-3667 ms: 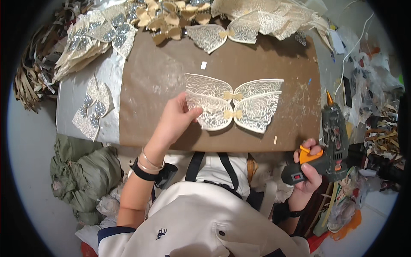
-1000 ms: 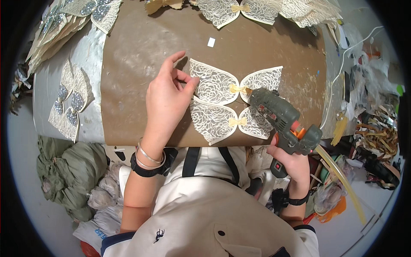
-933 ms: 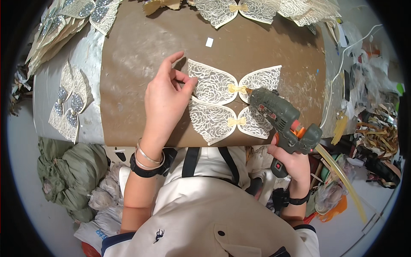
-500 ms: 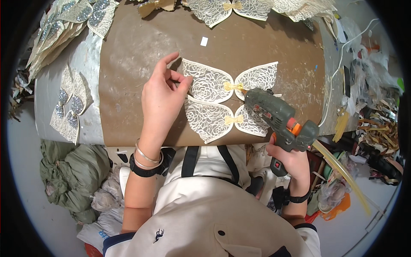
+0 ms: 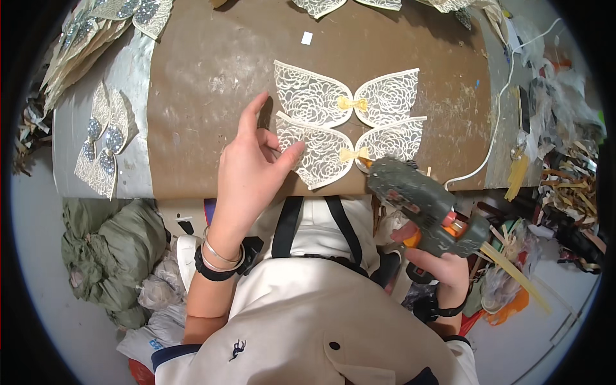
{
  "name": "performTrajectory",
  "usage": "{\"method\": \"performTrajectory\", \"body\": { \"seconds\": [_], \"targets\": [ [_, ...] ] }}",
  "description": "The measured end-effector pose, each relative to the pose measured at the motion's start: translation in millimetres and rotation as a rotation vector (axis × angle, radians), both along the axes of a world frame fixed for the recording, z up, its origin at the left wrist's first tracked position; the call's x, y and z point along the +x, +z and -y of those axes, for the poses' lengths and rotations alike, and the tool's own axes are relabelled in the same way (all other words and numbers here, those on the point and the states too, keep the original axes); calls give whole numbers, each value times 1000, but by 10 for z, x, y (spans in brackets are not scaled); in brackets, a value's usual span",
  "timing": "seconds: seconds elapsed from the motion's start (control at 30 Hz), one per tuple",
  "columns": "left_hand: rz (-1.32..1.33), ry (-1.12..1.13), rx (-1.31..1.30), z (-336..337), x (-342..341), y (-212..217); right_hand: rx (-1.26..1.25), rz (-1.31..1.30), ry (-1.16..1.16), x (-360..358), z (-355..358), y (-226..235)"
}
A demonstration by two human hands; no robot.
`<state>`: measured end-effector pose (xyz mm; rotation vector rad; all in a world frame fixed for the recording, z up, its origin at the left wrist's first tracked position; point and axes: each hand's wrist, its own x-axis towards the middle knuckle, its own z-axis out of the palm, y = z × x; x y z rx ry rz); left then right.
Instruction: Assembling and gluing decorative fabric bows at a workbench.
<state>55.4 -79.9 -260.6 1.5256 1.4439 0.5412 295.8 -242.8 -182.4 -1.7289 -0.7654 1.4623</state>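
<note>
Two white lace pieces with yellow bows lie one behind the other before me. My right hand [image 5: 443,266] grips a dark green hot glue gun [image 5: 410,199], a yellowish glue stick [image 5: 513,266] jutting from its back. The gun's nozzle is at the right side of the bow [image 5: 350,154] on the nearer lace piece [image 5: 321,154]; whether it touches is unclear. Over that piece's left edge hovers my left hand [image 5: 253,160], index finger raised and thumb apart, with nothing visible in it. The farther lace piece [image 5: 314,96] lies flat, its bow [image 5: 352,104] at the centre.
A brown sheet [image 5: 205,115] covers the table. Sequinned lace pieces [image 5: 106,144] lie at left, below a stack of lace [image 5: 83,54]. At right run a white cord [image 5: 494,138] and spare glue sticks [image 5: 517,176]. Below left sits a green bundle [image 5: 119,256].
The glue gun's nozzle has gone from the farther piece's bow to the nearer one's. My left hand has shifted toward the nearer piece. The whole view has tilted, so the table appears higher.
</note>
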Motion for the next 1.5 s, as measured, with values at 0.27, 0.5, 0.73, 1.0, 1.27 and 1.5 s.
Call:
{"method": "performTrajectory", "body": {
  "seconds": [0.27, 0.5, 0.73, 1.0, 1.27, 1.5],
  "targets": [
    [25, 4, 48, 42, 27, -45, -118, 178, 102, -95, -83, -63],
    [179, -793, 804, 782, 602, 926, 12, -33, -142, -250, 213, -377],
    [-100, -772, 1591, 872, 900, 943, -101, -253, -381, -385, 145, -116],
    [-17, 138, 321, 53, -16, 244, -67, 186, 116, -221, 125, -87],
    [47, 43, 73, 76, -125, 7, -179, 260, 138, -324, -80, -59],
    [104, 69, 7, 112, -93, -29, -153, 307, 160, -321, -40, -100]
  ]
}}
